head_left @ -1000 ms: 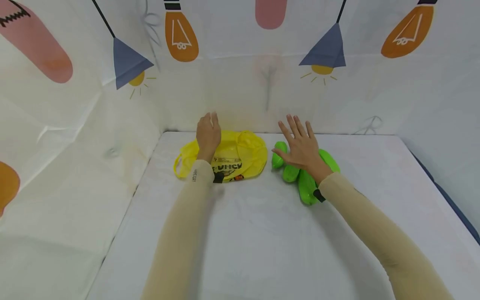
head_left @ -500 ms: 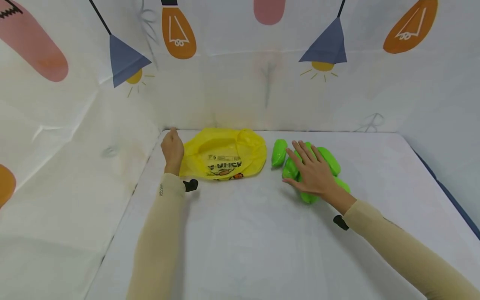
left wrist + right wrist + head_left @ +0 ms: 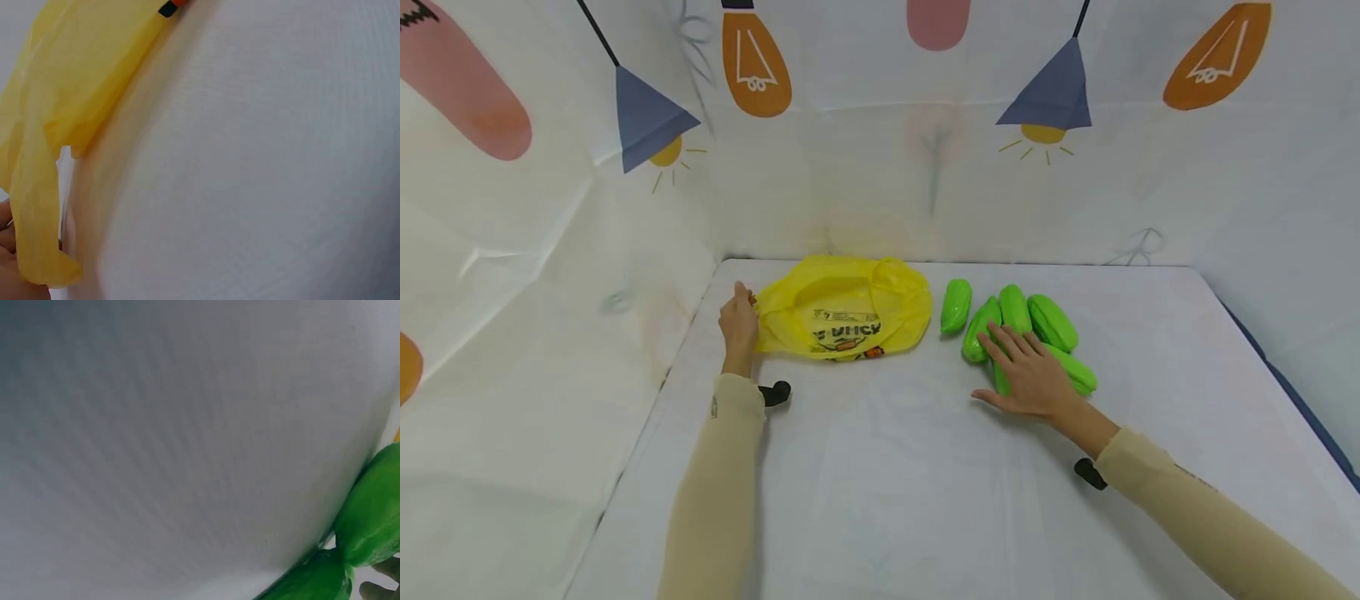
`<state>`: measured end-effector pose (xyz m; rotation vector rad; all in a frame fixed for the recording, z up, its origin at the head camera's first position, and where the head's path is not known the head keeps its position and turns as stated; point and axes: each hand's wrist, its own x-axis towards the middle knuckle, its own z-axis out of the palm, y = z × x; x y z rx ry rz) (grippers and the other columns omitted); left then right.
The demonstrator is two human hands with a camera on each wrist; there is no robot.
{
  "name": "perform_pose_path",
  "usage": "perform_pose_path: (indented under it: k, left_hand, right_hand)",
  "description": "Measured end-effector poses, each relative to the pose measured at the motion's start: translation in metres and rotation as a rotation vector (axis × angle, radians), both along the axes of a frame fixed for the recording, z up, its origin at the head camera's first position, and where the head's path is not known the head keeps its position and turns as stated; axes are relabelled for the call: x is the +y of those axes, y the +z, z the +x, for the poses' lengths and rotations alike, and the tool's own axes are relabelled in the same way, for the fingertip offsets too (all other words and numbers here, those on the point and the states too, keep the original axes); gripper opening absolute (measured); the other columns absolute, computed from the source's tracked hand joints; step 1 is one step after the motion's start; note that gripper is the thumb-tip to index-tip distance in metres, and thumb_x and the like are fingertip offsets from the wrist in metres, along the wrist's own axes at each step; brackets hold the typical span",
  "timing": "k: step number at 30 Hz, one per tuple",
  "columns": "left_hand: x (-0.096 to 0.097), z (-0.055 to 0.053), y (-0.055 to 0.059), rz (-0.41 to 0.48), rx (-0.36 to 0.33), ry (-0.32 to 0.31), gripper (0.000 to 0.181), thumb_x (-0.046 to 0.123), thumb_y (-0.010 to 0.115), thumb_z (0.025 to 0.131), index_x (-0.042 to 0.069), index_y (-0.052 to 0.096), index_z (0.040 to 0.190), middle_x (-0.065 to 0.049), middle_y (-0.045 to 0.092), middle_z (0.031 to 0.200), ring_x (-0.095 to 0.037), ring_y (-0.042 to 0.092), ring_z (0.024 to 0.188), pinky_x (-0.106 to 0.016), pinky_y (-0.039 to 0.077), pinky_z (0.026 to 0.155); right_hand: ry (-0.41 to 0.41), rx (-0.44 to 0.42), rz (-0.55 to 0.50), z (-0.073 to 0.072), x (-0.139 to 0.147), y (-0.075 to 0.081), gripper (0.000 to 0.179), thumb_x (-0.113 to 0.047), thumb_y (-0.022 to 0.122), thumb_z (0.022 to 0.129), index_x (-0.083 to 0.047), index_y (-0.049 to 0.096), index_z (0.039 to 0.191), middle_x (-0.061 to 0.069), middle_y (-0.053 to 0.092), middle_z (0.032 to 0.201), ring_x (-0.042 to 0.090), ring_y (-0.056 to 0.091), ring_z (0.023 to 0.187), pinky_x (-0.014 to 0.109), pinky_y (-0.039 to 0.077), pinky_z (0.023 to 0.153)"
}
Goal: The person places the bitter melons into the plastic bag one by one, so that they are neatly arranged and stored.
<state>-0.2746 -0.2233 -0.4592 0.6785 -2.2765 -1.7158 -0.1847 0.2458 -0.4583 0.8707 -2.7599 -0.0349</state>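
White table, slack bag, spread hand

Printed sheet (image 3: 850, 183) stands behind, lamps (image 3: 651, 117) and bulbs (image 3: 756, 71) on it; white table (image 3: 880, 483) below. Far left we note the left hand (image 3: 739, 327), fingers curled, pinching what we read as the handle (image 3: 37, 219) of the yellow bag (image 3: 846, 304). Bag lies slack toward the table's back edge. Our worry: it looks thin, so a hard tug could tear the handle or drag the whole bag sideways.

Next along, one green piece (image 3: 956, 307) just apart, then the close cluster (image 3: 1015, 310), partly covered. Over it, the right hand (image 3: 1030, 379), fingers spread, gripping nothing; how hard it presses, we cannot tell. Smooth and rounded, these could roll or scatter under an uneven push, we judge.
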Motion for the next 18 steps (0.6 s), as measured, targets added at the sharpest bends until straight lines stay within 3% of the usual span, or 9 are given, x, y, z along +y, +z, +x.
perform_pose_path:
  k: [6, 10, 13, 18]
  left_hand:
    - [-0.005, 0.005, -0.005, -0.049, 0.0, -0.062, 0.074, 0.062, 0.025, 0.101, 0.004, 0.054, 0.138, -0.014, 0.053, 0.141, -0.027, 0.047, 0.131, -0.038, 0.031, 0.114]
    - [-0.005, 0.008, -0.01, -0.115, 0.028, -0.054, 0.073, 0.062, 0.03, 0.1, -0.001, 0.062, 0.115, -0.019, 0.058, 0.116, -0.029, 0.051, 0.107, -0.038, 0.037, 0.1]
    - [-0.006, 0.009, -0.015, -0.133, 0.045, -0.065, 0.071, 0.063, 0.036, 0.098, -0.002, 0.063, 0.11, -0.018, 0.058, 0.109, -0.028, 0.049, 0.099, -0.038, 0.038, 0.093]
    - [-0.006, 0.006, -0.021, -0.114, 0.063, -0.128, 0.07, 0.064, 0.047, 0.094, 0.004, 0.063, 0.127, -0.016, 0.061, 0.129, -0.029, 0.053, 0.114, -0.041, 0.039, 0.104]
  right_hand:
    - [-0.004, -0.029, -0.009, -0.003, -0.003, 0.001, 0.092, -0.061, 0.064, 0.083, -0.006, 0.035, 0.15, 0.019, 0.034, 0.155, 0.04, 0.039, 0.138, 0.056, 0.034, 0.109]
    - [-0.045, -0.096, -0.026, -0.006, -0.009, 0.007, 0.089, -0.058, 0.065, 0.086, -0.004, 0.035, 0.15, 0.021, 0.033, 0.155, 0.042, 0.038, 0.137, 0.058, 0.034, 0.108]
    - [-0.063, -0.137, -0.02, -0.007, -0.011, 0.011, 0.086, -0.055, 0.064, 0.088, -0.004, 0.033, 0.15, 0.021, 0.03, 0.156, 0.043, 0.036, 0.138, 0.06, 0.034, 0.108]
    - [-0.053, -0.134, -0.037, 0.0, -0.005, 0.012, 0.088, -0.053, 0.068, 0.086, -0.004, 0.034, 0.15, 0.021, 0.03, 0.155, 0.042, 0.035, 0.139, 0.059, 0.034, 0.108]
